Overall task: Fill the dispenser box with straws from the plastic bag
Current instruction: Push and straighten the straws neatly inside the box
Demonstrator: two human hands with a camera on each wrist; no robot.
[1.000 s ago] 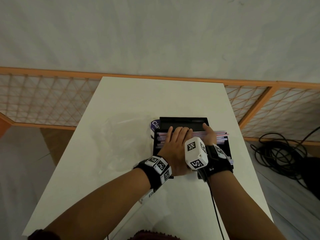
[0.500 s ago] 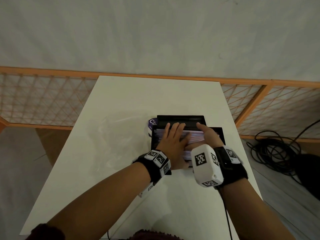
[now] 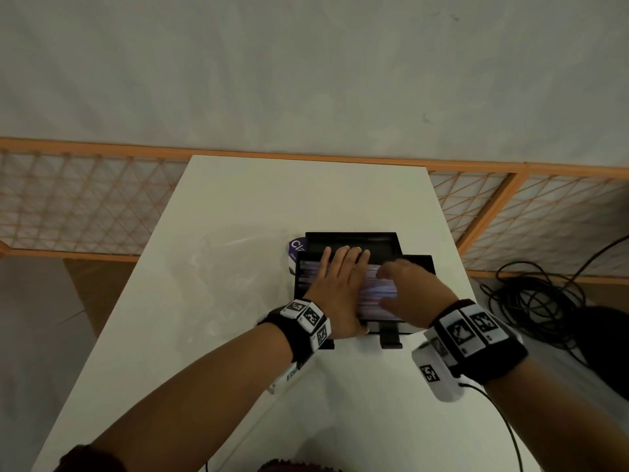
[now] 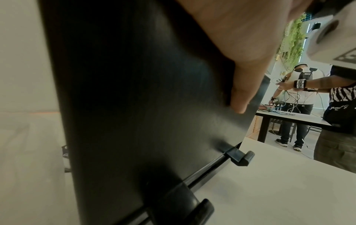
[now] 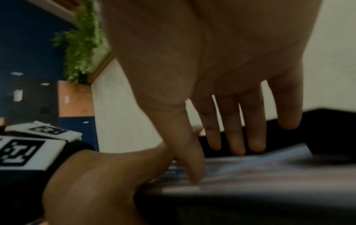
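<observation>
- Round the edges first: an orange lattice fence runs behind the white table, and a coil of black cables lies on the floor off to the right.
- The clear plastic bag lies crumpled on the table just left of the box, its purple label poking out at the box's far-left corner.
- The black dispenser box stands mid-table, lid open at the back, and the straws are in it, a pale pink-and-lilac layer.
- The left hand lies flat across the straws, fingers straight and reaching the far edge; its thumb presses the box's front wall in the left wrist view.
- The right hand is above the right half of the straws, blurred, fingers extended and loose, gripping nothing.
- Both hands hide much of the stack.
- Against a second ago: straw ends stuck out past the box's right side then; now they sit within it, and the right hand has moved from the far edge onto the pile.
</observation>
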